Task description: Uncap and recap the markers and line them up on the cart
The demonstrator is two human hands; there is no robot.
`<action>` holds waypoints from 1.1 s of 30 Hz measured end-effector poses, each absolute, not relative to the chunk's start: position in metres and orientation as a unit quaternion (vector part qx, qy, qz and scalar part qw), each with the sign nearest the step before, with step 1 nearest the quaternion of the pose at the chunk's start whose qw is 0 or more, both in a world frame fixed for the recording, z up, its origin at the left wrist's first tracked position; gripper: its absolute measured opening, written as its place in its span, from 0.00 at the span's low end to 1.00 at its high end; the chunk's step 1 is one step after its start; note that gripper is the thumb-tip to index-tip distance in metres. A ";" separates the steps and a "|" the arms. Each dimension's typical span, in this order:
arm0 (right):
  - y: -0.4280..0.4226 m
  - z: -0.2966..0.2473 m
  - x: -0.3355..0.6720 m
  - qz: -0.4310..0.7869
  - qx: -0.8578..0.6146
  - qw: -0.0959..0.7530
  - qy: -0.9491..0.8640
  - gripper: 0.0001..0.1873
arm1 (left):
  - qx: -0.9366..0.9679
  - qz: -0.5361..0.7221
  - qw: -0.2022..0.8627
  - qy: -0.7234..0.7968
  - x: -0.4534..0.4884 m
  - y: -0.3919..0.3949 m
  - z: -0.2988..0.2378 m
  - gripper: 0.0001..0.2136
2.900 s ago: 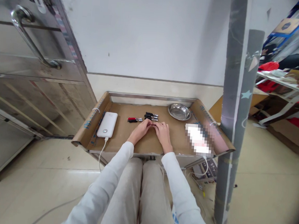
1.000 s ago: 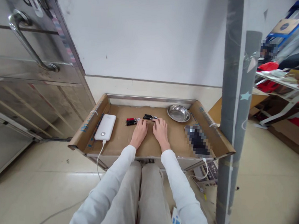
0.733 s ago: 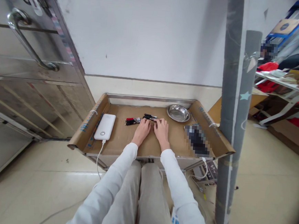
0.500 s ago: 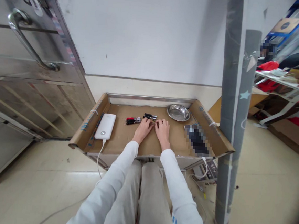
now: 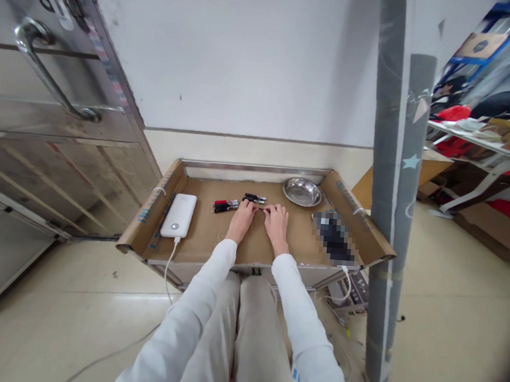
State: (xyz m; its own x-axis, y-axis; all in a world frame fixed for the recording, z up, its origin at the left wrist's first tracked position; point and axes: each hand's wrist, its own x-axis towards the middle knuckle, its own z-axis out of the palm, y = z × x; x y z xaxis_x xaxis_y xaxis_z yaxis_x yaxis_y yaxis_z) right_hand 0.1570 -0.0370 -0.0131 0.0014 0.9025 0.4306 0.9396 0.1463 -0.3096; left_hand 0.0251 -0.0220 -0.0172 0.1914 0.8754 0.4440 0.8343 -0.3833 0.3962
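Dark pen-like piece (image 5: 260, 208) sits just above the tabletop (image 5: 207, 237), left of the steel bowl (image 5: 301, 192) and nearer the person, its ends pinched between the curled fingertips of the left hand (image 5: 241, 220) and right hand (image 5: 276, 227); loose pens (image 5: 226, 204) lie farther left of the bowl.

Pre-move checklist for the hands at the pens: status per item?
1. Both in view, low over the cardboard-lined table: left hand, right hand: ok.
2. Firm grip on the small dark piece between their fingertips: cannot tell.
3. Loose pens grouped just beyond the left hand, none over an edge: ok.
4. Path from the right hand to the steel dish unblocked: ok.
5. White power bank and its cable apart from both hands: ok.
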 end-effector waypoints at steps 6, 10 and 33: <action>-0.034 -0.015 0.157 -0.036 -0.625 0.260 -0.735 0.11 | 0.785 0.316 0.047 0.532 0.024 -0.018 -0.020 0.05; -0.033 -0.015 0.157 -0.033 -0.595 0.260 -0.760 0.11 | 0.789 0.332 0.085 0.510 0.024 -0.019 -0.019 0.07; -0.065 -0.007 0.159 -0.032 -0.624 0.303 -0.719 0.15 | 0.785 0.235 -0.058 0.570 0.012 -0.061 -0.012 0.11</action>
